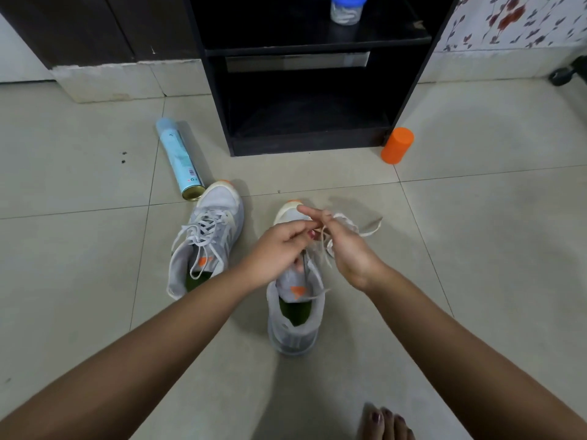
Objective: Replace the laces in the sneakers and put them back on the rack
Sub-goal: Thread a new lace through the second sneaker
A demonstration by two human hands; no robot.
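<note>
Two grey sneakers with orange toe tips stand on the tiled floor. The left sneaker (206,239) is laced, its white lace ends hanging loose. Over the right sneaker (293,315) both my hands work a white lace (365,228). My left hand (279,252) pinches the lace above the tongue. My right hand (346,249) grips the lace too, with loose loops trailing to the right. My hands hide the front eyelets. The black shoe rack (305,131) stands behind the sneakers, its lower shelf open.
A light blue spray can (179,158) lies on the floor left of the rack. An orange cylinder (397,146) stands at the rack's right corner. A blue-lidded clear jar (347,9) sits on the upper shelf. My toes (386,422) show at the bottom.
</note>
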